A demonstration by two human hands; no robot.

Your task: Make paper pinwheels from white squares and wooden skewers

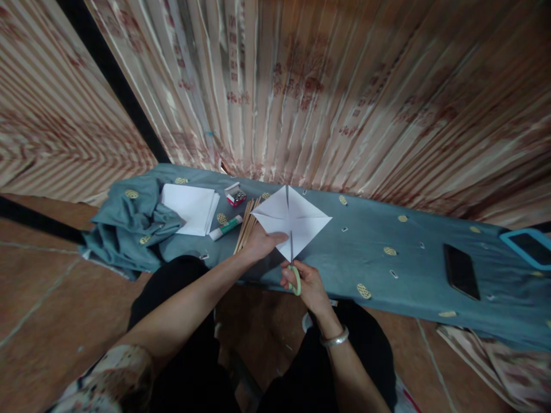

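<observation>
A square sheet of white paper is turned corner-up in front of me, with slits running in from its corners toward the middle. My left hand grips its lower left side, thumb on top; the other fingers are hidden beneath. My right hand holds scissors with pale green handles. Their blades lie at the paper's near corner, pointing up toward its centre. Thin wooden sticks lie just left of the paper, partly behind my left hand.
Left of the sticks are a glue stick, a small open red-and-white box of metal bits and stacked white paper. At right, a dark phone and a blue-framed device rest on the teal cloth. Curtains hang behind.
</observation>
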